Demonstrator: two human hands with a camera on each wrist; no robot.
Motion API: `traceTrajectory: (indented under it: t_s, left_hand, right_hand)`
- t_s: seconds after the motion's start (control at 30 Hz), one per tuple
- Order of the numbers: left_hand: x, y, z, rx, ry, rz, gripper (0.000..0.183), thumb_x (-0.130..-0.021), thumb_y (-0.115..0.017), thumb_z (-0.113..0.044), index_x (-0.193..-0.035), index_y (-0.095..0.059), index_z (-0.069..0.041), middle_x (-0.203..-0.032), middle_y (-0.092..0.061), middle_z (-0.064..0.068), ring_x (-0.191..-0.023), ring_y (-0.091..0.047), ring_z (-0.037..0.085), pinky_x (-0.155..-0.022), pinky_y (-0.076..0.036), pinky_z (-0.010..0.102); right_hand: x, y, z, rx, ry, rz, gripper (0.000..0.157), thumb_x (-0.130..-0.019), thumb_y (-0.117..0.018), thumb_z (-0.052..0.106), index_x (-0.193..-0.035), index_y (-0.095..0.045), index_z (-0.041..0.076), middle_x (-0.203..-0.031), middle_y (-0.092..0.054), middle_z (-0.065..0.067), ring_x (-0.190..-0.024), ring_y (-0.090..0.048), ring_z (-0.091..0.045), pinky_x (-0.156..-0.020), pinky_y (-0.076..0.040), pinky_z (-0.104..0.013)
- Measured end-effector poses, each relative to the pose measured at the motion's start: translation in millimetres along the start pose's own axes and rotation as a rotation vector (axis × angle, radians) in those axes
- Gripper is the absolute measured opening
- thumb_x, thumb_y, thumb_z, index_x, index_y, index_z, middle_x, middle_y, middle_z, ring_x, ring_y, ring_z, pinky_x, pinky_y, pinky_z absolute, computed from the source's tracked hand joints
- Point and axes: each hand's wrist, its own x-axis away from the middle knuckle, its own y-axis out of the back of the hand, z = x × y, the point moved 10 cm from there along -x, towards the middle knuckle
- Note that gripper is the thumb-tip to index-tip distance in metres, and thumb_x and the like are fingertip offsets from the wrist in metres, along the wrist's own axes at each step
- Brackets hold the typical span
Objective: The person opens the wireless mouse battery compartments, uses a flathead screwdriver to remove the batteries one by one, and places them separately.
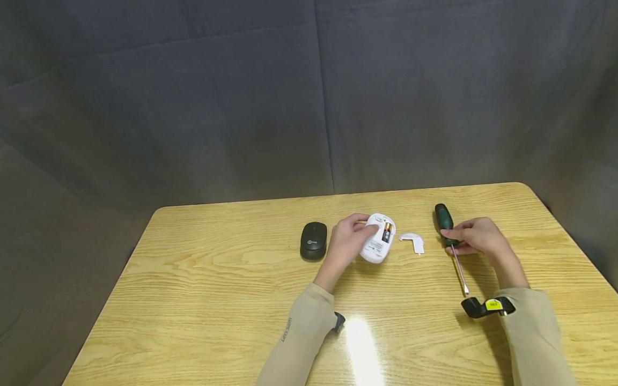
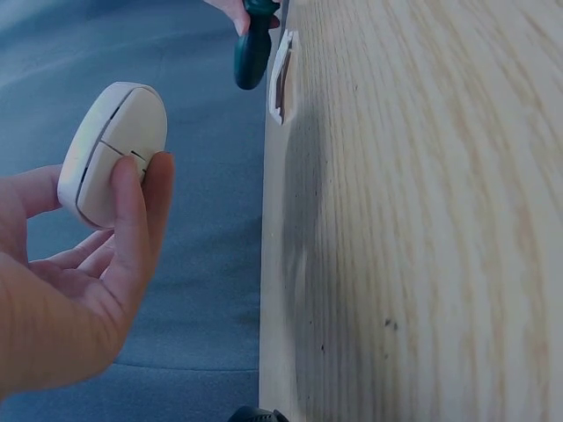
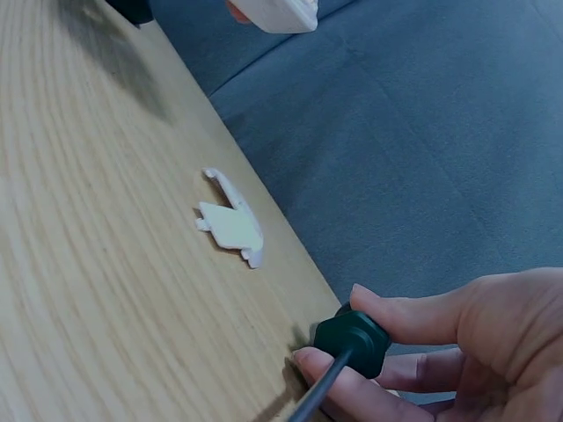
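Observation:
My left hand [image 1: 345, 239] grips a white computer mouse [image 1: 372, 250], its underside facing up in the head view. A battery [image 1: 387, 233] sits in the mouse's uncovered compartment. In the left wrist view the mouse [image 2: 132, 145] is held off the table between thumb and fingers. My right hand [image 1: 478, 236] pinches a screwdriver [image 1: 443, 219] by its dark green handle near the shaft, with the tip pointing toward me. Between the two hands lies a white battery cover [image 1: 416, 242], curved along one side, flat on the table.
A black computer mouse [image 1: 314, 241] rests on the wooden table [image 1: 203, 300], left of my left hand. Behind the table's far edge hangs a dark grey cloth [image 1: 241, 118]. A bright reflection shows on the tabletop near the front.

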Motion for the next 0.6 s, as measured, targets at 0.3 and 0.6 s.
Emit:
traceTrajectory:
  t_s: [0.3,0.6]
  left_hand:
    - [-0.3,-1.1,-0.4,-0.015,-0.005,0.006,0.034,-0.095,-0.072,-0.019,-0.124,-0.072,-0.001,-0.104,-0.078,0.010,-0.085,-0.071,0.012,-0.074,-0.054,0.021]
    - [-1.8,-2.0,-0.1,-0.009,-0.008,0.014,0.032,-0.096,-0.071,-0.018,-0.123,-0.072,0.000,-0.103,-0.078,0.011,-0.085,-0.071,0.012,-0.071,-0.053,0.020]
  right_hand:
    - [-1,0.9,-3,0.033,-0.013,-0.030,0.036,-0.102,-0.066,0.011,-0.118,-0.055,-0.019,-0.087,-0.065,-0.010,-0.068,-0.073,-0.013,-0.068,-0.062,-0.029]
    - [1,11.2,5,0.223,0.032,-0.129,0.040,-0.097,-0.073,0.014,-0.113,-0.058,-0.019,-0.089,-0.068,-0.021,-0.065,-0.071,-0.017,-0.062,-0.063,-0.033]
